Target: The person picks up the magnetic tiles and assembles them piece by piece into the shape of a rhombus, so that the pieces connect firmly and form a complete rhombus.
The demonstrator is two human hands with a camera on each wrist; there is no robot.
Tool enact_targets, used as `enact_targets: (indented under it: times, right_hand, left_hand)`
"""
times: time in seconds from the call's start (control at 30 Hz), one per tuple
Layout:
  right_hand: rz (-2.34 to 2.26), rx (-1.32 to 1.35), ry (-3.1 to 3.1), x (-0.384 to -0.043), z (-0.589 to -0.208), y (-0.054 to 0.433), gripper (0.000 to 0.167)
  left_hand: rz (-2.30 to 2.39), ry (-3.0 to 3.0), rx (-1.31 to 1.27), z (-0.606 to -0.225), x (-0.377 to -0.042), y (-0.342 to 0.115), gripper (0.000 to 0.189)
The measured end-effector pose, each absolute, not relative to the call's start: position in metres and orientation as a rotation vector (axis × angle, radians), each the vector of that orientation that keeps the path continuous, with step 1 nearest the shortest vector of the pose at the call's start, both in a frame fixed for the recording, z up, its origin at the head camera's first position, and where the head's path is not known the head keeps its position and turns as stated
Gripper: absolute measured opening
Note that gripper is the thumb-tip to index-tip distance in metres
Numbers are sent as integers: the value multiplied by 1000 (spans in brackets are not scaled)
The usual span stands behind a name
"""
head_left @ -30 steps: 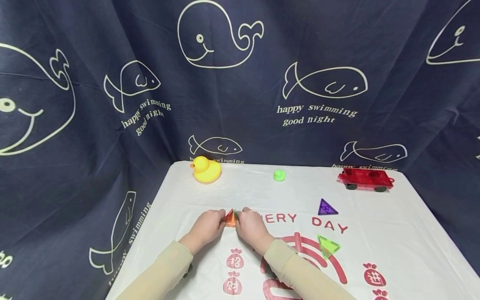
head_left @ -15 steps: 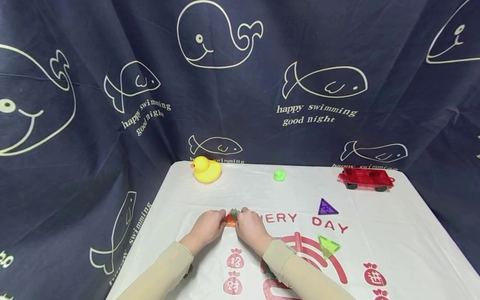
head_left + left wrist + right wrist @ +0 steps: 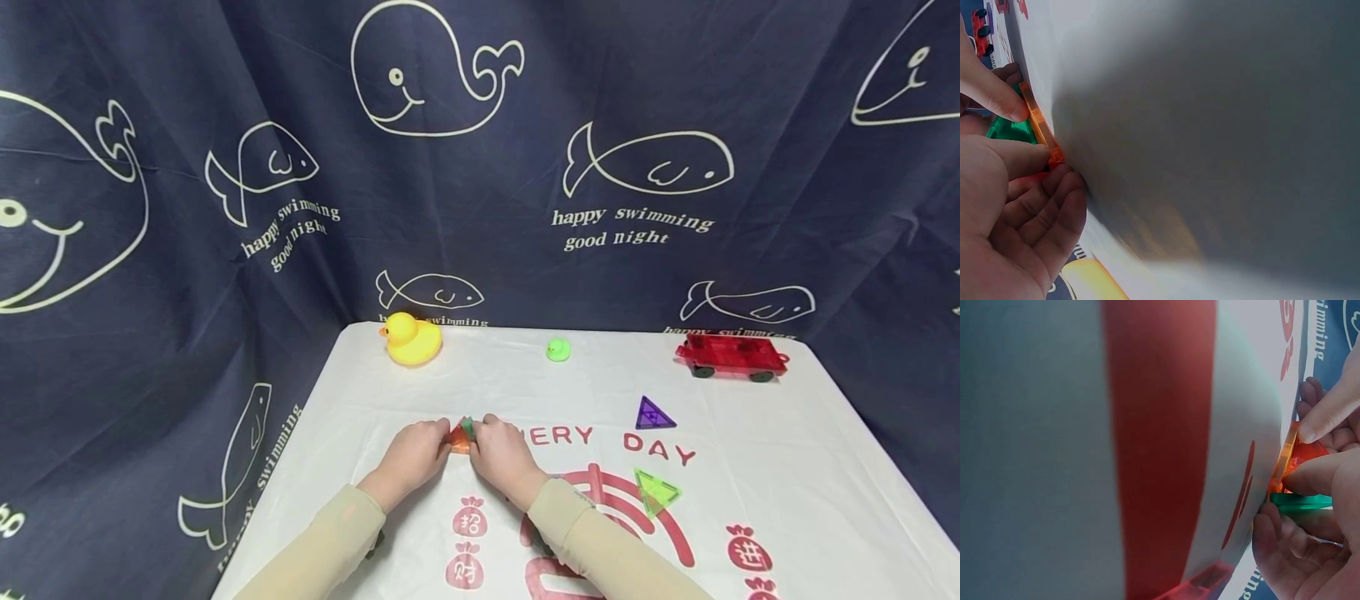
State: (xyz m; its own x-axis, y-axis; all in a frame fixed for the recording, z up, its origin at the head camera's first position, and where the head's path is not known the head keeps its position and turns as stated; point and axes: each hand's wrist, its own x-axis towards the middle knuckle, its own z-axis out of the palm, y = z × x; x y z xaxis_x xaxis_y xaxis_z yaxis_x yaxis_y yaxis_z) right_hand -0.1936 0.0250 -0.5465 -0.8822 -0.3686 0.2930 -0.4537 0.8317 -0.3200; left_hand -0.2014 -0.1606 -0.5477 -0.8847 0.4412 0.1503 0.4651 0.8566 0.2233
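Note:
Between the two hands, translucent triangular magnetic tiles stand together on the table in the head view. The orange tile (image 3: 461, 447) faces me, with a green tile (image 3: 469, 427) on its right side and a red tile (image 3: 1310, 452) on its left. My left hand (image 3: 414, 457) pinches the red tile between thumb and fingers. My right hand (image 3: 508, 457) pinches the green tile (image 3: 1300, 501), its thumb close to the orange tile's edge. In the left wrist view the orange tile (image 3: 1038, 119) leans beside both thumbs. Fingers hide much of the tiles.
A purple triangle tile (image 3: 655, 414) and a lime-green triangle tile (image 3: 657, 492) lie to the right on the white tablecloth (image 3: 810, 467). Along the back stand a yellow duck (image 3: 414, 340), a small green duck (image 3: 558, 350) and a red wheeled car base (image 3: 733, 357). A dark curtain (image 3: 510, 250) hangs behind.
Both hands stay in nearly the same place. The green tile has tilted inward toward the red one, and more of it shows above the orange tile than one second ago.

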Motion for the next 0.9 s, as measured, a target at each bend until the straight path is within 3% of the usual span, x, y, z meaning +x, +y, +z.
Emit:
enact_targets:
  times: [0.9]
  right_hand:
    - [760, 717, -2807, -190, -540, 45, 16]
  left_hand:
    - [-413, -2942, -617, -541, -194, -164, 25]
